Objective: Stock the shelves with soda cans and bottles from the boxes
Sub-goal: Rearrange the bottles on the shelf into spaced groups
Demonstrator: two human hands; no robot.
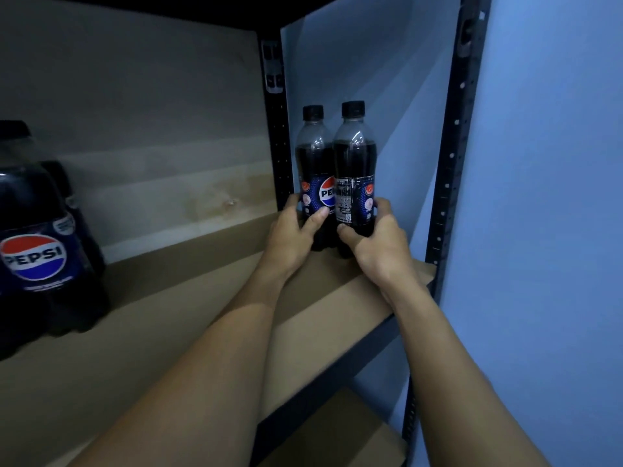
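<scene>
Left small bottle (315,170) and right small bottle (355,170): upright, touching, at the back right corner of the shelf board (202,298). Left hand (293,237) wraps the left one low on the label, and right hand (377,247) wraps the other. Looks like the placing step. Seat both bases flat, keep them snug near the rear post (276,129), turn the right label to face out, then release. Large Pepsi bottles (40,237) sit well apart at the left.

Two capped cola bottles (337,170) stand upright, touching, at the brown shelf's (202,315) far right corner.
</scene>
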